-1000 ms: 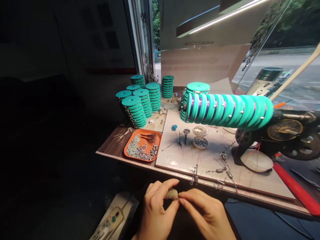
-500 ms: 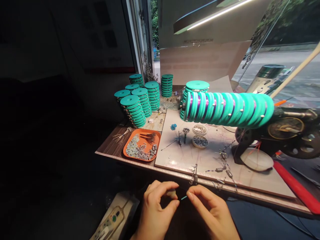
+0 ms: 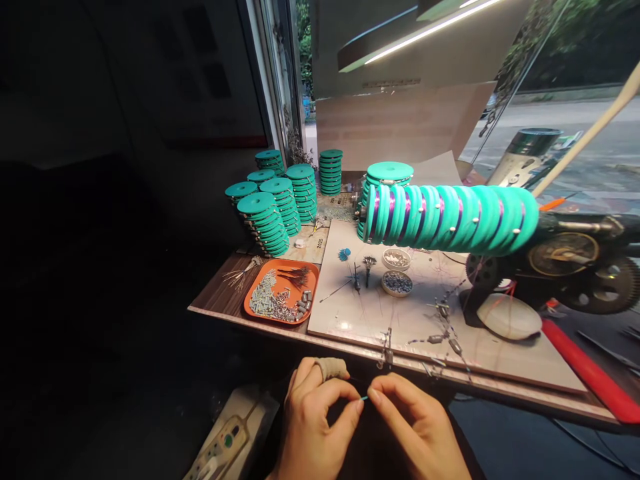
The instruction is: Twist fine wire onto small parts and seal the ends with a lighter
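Observation:
In front of the bench edge my left hand (image 3: 316, 421) and my right hand (image 3: 416, 421) almost meet. A short, thin teal piece (image 3: 365, 398), like a bit of tubing or a small stick, spans the gap between them. My right thumb and forefinger pinch one end; my left thumb and forefinger close on the other. A beige wrap (image 3: 331, 368) covers a finger of my left hand. Just beyond, at the board's edge, sits a small dark metal rig with wires (image 3: 388, 357). Further metal weights with wires (image 3: 443, 333) lie to its right.
An orange tray (image 3: 246, 308) holds small metal parts and sleeves. Two round dishes of beads (image 3: 398, 293) stand on the pale board (image 3: 370, 320). Stacked green foam spools (image 3: 260, 203) are at the back left. A row of spools (image 3: 450, 217) is mounted on a machine (image 3: 575, 260).
My left thumb and forefinger have closed on the teal piece's free end, and my hands are closer together. The wrapped finger has lifted into view. The whole view has shifted slightly.

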Tool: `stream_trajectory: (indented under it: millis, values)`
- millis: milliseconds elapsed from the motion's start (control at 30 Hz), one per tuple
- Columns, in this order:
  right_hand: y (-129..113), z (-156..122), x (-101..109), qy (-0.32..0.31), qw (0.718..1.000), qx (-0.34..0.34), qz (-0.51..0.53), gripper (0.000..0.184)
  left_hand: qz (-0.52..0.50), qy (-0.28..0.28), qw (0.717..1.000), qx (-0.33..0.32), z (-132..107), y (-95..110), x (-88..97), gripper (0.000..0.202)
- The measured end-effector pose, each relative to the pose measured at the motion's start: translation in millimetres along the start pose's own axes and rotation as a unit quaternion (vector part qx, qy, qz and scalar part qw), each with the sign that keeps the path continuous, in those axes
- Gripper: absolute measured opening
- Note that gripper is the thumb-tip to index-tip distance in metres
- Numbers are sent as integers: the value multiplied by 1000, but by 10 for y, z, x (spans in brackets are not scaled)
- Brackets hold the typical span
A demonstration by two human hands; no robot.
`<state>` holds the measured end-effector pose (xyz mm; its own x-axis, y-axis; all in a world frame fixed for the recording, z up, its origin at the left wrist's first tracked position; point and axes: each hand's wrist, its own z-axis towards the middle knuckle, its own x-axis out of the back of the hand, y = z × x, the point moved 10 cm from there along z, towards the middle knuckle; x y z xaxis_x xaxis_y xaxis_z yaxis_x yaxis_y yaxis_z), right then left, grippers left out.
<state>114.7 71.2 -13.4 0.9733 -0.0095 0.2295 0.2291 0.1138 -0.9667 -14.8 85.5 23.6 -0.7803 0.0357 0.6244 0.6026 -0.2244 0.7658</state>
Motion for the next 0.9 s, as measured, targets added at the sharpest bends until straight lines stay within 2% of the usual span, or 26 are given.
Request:
stream_trajectory:
  millis: [233, 367, 567, 733, 900]
  values:
    - [87, -6, 115, 38, 997, -42, 42, 18, -51, -2, 998, 29, 22, -69, 17, 10]
    - [102, 6, 122, 38, 996, -52, 61, 15, -67, -10, 997, 38, 22, -101, -1, 11]
    - [90, 10, 31, 19, 997, -45, 56, 17, -60, -13, 998, 25, -10, -93, -27, 10]
    - [93, 6, 6, 16, 998, -41, 43, 22, -44, -17, 999, -7, 3, -47, -43, 10]
    - [109, 1, 0, 12, 998, -41, 42, 23, -25, -26, 999, -10, -7, -70, -46, 10]
